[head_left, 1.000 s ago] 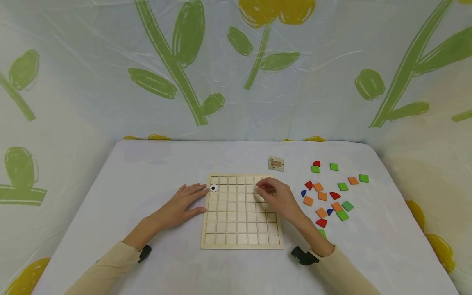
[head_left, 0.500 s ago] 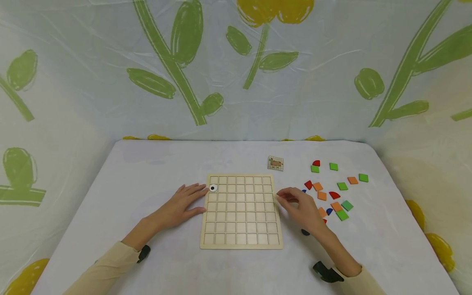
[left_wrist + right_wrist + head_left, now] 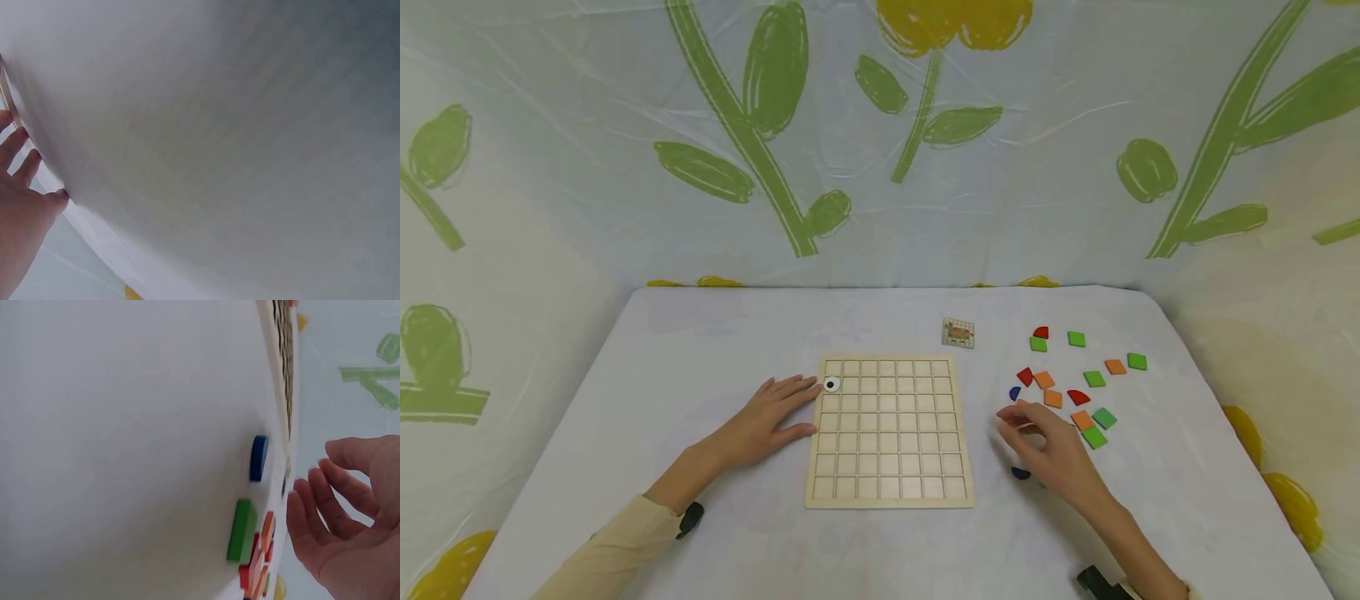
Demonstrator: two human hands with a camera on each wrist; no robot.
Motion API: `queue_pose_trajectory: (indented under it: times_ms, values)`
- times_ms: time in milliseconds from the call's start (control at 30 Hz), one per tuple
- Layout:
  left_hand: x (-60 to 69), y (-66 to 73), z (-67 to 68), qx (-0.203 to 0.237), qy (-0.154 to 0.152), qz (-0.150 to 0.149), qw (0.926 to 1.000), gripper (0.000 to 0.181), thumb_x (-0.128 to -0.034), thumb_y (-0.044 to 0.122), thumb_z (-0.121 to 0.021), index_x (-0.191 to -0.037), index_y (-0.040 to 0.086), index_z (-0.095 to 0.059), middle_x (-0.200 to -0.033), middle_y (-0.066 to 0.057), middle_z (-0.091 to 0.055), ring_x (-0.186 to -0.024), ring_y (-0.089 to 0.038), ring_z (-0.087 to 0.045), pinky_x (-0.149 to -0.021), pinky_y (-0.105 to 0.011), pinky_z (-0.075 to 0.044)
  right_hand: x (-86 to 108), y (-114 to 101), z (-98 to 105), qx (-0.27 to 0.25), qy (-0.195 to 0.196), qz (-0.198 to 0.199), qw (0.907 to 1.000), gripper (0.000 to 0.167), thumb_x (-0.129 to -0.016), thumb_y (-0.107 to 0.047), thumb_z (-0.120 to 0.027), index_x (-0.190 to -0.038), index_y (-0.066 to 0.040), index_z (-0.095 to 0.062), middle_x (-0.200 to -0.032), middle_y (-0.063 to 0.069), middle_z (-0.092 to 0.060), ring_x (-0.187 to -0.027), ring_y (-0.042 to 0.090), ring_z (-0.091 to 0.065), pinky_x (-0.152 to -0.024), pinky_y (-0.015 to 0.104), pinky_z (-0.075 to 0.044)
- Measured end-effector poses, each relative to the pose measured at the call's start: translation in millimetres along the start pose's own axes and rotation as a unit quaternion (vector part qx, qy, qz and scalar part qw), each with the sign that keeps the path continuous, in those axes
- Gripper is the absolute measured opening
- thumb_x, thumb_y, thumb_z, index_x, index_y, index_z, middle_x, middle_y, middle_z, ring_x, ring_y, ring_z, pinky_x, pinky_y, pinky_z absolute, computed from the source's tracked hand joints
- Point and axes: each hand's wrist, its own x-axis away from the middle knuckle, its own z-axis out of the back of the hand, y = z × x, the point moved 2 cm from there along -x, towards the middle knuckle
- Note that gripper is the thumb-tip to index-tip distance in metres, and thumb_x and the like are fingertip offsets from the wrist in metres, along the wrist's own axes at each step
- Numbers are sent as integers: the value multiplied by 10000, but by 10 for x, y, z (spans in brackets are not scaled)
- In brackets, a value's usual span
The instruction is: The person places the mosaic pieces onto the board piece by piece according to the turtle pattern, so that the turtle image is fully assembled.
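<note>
Board [image 3: 890,442] lies on the table [image 3: 737,333], its left edge touched by the left hand [image 3: 762,428] with straightened fingers, while the right hand [image 3: 1054,446], loosely bent, grasping nothing, hovers near coloured pieces [image 3: 1094,438]

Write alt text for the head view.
A person's left hand rests at the left edge of a gridded wooden board bearing one eye-like disc; the right hand hovers, holding nothing, by scattered coloured pieces. A printed card lies beyond the board.
</note>
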Motion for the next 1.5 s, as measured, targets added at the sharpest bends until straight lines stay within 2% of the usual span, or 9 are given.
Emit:
queue_pose_trajectory:
  times_ms: [167, 267, 400, 567, 700, 967, 1333, 1500]
  values:
    - [11, 5, 3, 17, -1, 7, 10000, 663, -983, 313, -713, -1542, 56, -466, -1592, -169, -422, -1495, -421, -319, -1192, -686, -155, 160, 67, 94, 173, -1, 41, 9998, 265, -870, -31, -817, -1114, -82, -726, -1025, -21, -723, -851, 104, -650, -673, 219, -580]
    - [15, 4, 1, 4, -6, 17, 10000, 664, -985, 318, -710, -1545, 62, -463, -1595, -164, -420, -1498, -415, -317, -1196, -680, -151, 251, 101, 151, 374, -87, 49, 9993, 281, -838, -23, -844, -1086, -101, -736, -982, -54, -698, -804, 58, -599, -645, 210, -562]
    - [17, 4, 4, 4, 3, 16, 10000, 665, -984, 316, -712, -1547, 66, -462, -1597, -160, -417, -1500, -411, -316, -1201, -672, -148, 362, 141, 230, 636, -156, 59, 9978, 302, -803, -47, -880, -1058, -139, -747, -952, -96, -670, -804, 53, -574, -678, 205, -552]
    - [16, 6, 9, 2, 30, -11, 10000, 663, -983, 309, -714, -1544, 58, -464, -1595, -162, -420, -1499, -412, -316, -1199, -675, -151, 479, 190, 315, 819, -293, -21, 9962, 317, -777, -116, -913, -1048, -179, -762, -1009, -110, -670, -845, 66, -562, -698, 199, -538]
    - [13, 10, 12, -24, 37, -2, 10000, 661, -983, 308, -715, -1543, 61, -466, -1594, -160, -422, -1499, -409, -318, -1200, -673, -152, 544, 228, 351, 924, -570, -309, 9936, 314, -793, -153, -904, -1071, -191, -764, -1044, -94, -654, -882, 66, -549, -725, 194, -542]
    - [6, 35, 24, 1, 23, -2, 10000, 660, -978, 293, -722, -1539, 53, -470, -1588, -171, -427, -1493, -418, -325, -1195, -680, -157, 579, 293, 364, 770, -909, -838, 9893, 297, -842, -83, -849, -1122, -126, -759, -1038, -38, -641, -843, 83, -574, -728, 173, -561]
    - [14, 3, -2, -84, -44, 22, 10000, 664, -984, 321, -712, -1543, 59, -467, -1590, -162, -427, -1498, -404, -324, -1198, -673, -165, 590, 285, 367, 528, -886, -935, 9903, 325, -852, -34, -826, -1145, -122, -718, -969, -94, -673, -821, 49, -603, -732, 173, -568]
    - [13, 0, -5, -89, -30, 26, 10000, 665, -986, 329, -708, -1546, 65, -464, -1597, -155, -421, -1501, -399, -320, -1199, -670, -164, 557, 279, 379, 343, -877, -1021, 9903, 290, -858, -28, -820, -1125, -106, -740, -993, -67, -709, -851, 66, -643, -770, 152, -562]
